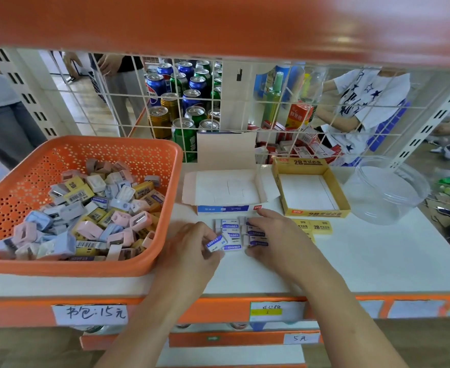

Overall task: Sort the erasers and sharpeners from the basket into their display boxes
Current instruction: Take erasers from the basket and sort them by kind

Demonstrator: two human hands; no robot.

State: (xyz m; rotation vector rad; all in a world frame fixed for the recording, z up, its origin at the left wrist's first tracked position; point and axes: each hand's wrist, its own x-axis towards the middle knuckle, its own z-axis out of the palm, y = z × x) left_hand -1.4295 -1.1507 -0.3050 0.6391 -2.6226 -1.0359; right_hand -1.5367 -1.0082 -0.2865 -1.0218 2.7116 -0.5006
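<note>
White shelf [364, 261] carries an orange basket [149, 264] of mixed erasers and sharpeners at left. White display box [227, 188] and yellow display box [311, 189] stand empty behind. Left hand [192, 245] pinches one white-blue eraser [215, 243]; right hand [277, 235] lies spread, fingers flat, on grouped erasers [231, 231].

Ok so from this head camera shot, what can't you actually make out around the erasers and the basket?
- Erasers under the right hand: head view, fingers cover part of the pile, so no count.
- Lower layers in the orange basket: buried under the top erasers and sharpeners.
- Eraser in the left hand: only one printed face shows past the fingers.
- Clear tub: contents unreadable through glare.
- Small print on the yellow box: too small.
</note>
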